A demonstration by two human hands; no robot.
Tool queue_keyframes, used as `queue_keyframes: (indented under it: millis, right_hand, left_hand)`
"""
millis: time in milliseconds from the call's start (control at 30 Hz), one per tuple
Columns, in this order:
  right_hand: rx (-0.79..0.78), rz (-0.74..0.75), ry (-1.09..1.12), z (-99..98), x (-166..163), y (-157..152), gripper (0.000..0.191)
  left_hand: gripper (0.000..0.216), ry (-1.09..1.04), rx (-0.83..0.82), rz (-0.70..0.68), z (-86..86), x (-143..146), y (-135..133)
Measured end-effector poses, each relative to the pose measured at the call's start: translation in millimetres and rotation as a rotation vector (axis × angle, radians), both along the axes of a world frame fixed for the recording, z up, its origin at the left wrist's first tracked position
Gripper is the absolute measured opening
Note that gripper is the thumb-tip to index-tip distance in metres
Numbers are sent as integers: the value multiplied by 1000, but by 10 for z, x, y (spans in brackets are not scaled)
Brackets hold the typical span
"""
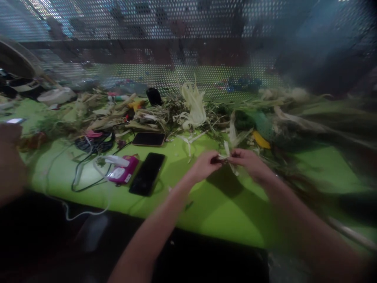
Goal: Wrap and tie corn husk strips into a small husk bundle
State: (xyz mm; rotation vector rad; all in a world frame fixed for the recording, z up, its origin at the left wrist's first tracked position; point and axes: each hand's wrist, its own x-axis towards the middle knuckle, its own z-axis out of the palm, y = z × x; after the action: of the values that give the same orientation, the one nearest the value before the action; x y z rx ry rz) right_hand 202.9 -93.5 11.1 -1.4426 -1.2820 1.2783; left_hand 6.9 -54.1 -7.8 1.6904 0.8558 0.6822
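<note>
My left hand (205, 165) and my right hand (251, 162) meet above the lime-green table (224, 212). Both pinch a pale strip of dried leaf (229, 154) between their fingertips. The strip sticks up between the hands and its lower end hangs below them. A heap of pale and green leaves and husks (191, 108) lies just beyond the hands along the table's far side.
Two dark phones (148, 173) (149, 138) lie left of my hands, beside a pink power bank (123, 169) with tangled cables (88, 165). Another person's arm (10, 165) is at the far left. A perforated metal screen (188, 47) backs the table.
</note>
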Motion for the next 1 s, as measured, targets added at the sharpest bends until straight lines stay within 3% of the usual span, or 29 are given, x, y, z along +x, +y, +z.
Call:
queue_keyframes:
  millis: [200,333,500,667,1000]
  right_hand:
    - [31,-1,-39,50,28,1,38]
    - [26,-20,-14,73,-16,-14,31]
    - [15,-33,28,117,-24,-32,25]
    - [21,-12,1,113,-38,-45,28]
    - [43,-87,-29,0,-135,-51,35]
  left_hand:
    - [34,-158,-299,-117,-112,-2,37]
    - [29,-135,-253,-64,-175,3,55]
    - [14,-21,-191,-41,-67,-21,17]
    - [32,-145,-270,-81,-21,-13,-10]
    - [22,-265,-378,152,-103,79,-3]
